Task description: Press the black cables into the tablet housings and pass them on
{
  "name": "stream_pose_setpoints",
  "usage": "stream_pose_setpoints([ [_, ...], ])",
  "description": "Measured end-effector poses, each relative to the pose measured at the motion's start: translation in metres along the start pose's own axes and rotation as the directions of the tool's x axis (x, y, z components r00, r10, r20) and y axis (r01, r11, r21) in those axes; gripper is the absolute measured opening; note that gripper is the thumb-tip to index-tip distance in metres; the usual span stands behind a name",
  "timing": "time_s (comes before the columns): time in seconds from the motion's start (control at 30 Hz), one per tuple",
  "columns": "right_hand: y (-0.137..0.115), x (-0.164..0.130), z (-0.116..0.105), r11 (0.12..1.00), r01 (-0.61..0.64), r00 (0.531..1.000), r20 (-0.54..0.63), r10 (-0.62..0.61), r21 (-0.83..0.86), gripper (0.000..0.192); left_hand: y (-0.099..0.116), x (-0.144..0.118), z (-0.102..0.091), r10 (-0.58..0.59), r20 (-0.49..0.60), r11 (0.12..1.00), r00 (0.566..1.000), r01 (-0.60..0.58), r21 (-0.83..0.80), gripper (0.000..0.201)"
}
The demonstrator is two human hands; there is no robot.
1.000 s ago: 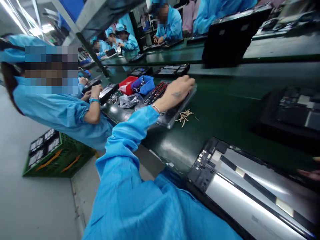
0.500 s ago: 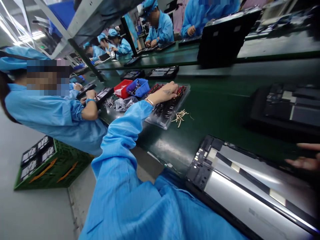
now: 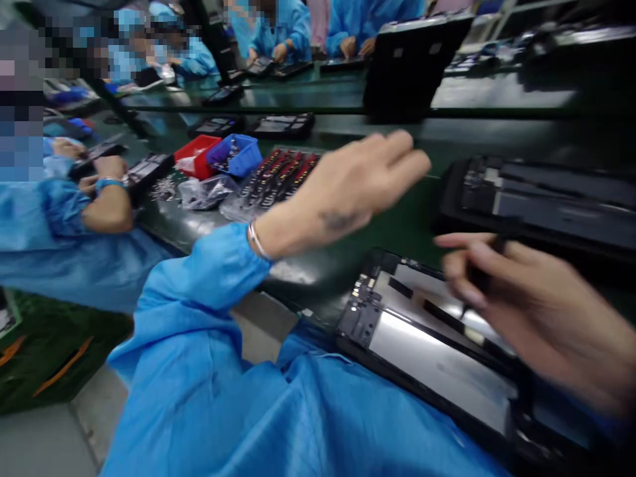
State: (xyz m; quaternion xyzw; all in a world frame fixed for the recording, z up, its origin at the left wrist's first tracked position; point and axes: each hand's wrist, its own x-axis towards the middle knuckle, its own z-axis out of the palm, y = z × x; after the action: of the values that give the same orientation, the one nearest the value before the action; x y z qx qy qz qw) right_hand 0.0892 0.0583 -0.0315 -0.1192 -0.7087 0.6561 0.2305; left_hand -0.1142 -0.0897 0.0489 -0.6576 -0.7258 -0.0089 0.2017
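Note:
My left hand hovers over the bench between a clear tray of small parts and an opened tablet. Its fingers are bent and close together; whatever they pinch is hidden behind the hand. The tablet lies at the bench's near edge, with silver batteries, dark strips and a circuit board at its left end showing. Above its right part, my right hand is closed around a slim dark tool, too blurred to name, with the index finger pointing left.
Another opened tablet lies behind on a black pad. A red bin, a blue bin and a plastic bag stand left of the tray. Co-workers sit at left and across. A dark panel leans at the back.
My left hand has lifted off the parts tray and moved right, toward the tablet. My right hand has come further into view from the right. The camera view has turned rightward.

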Motion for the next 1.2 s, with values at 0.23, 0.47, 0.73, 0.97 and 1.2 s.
stream_pose_setpoints([
  [0.23, -0.009, -0.002, 0.01, 0.849, -0.277, 0.941, -0.049, 0.333, 0.451, 0.021, 0.055, -0.006, 0.052, 0.695, -0.528, 0.701, 0.489, -0.624, 0.345, 0.02],
  [0.47, -0.007, -0.007, 0.006, 0.849, -0.347, 0.92, -0.03, 0.39, 0.398, 0.024, 0.053, 0.012, 0.061, 0.749, -0.577, 0.625, 0.326, -0.637, 0.452, 0.015],
  [0.73, -0.003, -0.004, 0.005, 0.996, -0.091, 0.974, -0.207, 0.093, 0.018, 0.018, 0.056, 0.009, 0.065, 0.447, -0.728, 0.791, 0.519, -0.609, 0.052, 0.011],
  [0.97, -0.006, -0.007, 0.005, 0.863, 0.16, 0.951, -0.159, -0.265, -0.48, 0.011, 0.056, 0.003, 0.049, 0.279, -0.505, 0.943, 0.817, -0.333, -0.017, 0.019],
  [1.2, -0.001, -0.011, 0.007, 0.811, 0.16, 0.949, -0.139, -0.283, -0.562, 0.011, 0.056, 0.002, 0.057, 0.266, -0.5, 0.956, 0.824, -0.292, 0.027, 0.021],
])
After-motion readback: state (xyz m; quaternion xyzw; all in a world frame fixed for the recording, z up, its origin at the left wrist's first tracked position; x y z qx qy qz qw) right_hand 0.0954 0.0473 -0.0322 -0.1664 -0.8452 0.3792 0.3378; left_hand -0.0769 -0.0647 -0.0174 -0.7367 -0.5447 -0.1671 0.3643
